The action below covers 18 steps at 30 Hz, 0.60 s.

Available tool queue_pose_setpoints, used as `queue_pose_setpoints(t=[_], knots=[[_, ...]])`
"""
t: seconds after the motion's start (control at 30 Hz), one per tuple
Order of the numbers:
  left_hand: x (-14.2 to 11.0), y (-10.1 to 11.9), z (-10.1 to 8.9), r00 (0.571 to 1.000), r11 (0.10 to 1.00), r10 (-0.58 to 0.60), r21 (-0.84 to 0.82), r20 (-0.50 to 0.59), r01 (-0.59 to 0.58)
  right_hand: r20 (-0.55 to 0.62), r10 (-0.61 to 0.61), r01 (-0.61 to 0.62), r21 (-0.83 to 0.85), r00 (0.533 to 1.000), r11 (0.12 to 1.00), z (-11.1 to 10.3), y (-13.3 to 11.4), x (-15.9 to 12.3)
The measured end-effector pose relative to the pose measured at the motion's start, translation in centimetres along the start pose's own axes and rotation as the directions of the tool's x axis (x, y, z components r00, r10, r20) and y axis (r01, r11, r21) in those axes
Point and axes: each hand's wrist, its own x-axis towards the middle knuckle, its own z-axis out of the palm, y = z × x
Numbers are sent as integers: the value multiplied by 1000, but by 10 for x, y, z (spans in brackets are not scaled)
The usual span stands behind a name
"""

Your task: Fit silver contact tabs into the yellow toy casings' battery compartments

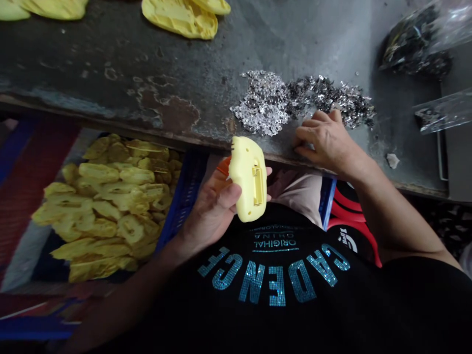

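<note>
My left hand (217, 204) grips a pale yellow plastic casing (245, 206) in front of my chest, just off the bench edge. A battery compartment (259, 187) with metal contacts shows in the casing's upward face. Something orange (223, 166) pokes out beside the casing on the left; its kind is unclear. On the bench, my right hand (324, 140) rests at the near side of a pile of dark, shiny metal clips (320, 93). Its fingers are bent together, and their tips are partly hidden. Left of that lies a pile of small, flat silver metal pieces (263, 101).
More yellow casing parts (180, 18) lie at the bench's far side. A blue crate (184, 191) below on the left holds many yellow parts (110, 206). Clear bags (416, 44) of dark metal parts sit at right. The worn metal bench (110, 73) has a straight front edge.
</note>
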Motion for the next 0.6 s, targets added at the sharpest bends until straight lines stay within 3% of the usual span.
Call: queue_pose_setpoints(t=[0.17, 0.27, 0.4, 0.6], knots=[[0, -3, -1, 1000, 999, -23, -25, 21, 23, 25, 44, -45, 39, 999, 998, -3, -9, -34], [2, -5, 0, 999, 999, -40, -31, 28, 41, -17, 85, -84, 87, 996, 993, -4, -9, -44], [4, -6, 3, 999, 998, -49, -35, 21, 50, -113, 121, -115, 60, 986, 992, -1, -8, -32], [2, -5, 2, 997, 998, -54, -13, 49, 55, -81, 49, -49, 8, 996, 999, 7, -7, -13]])
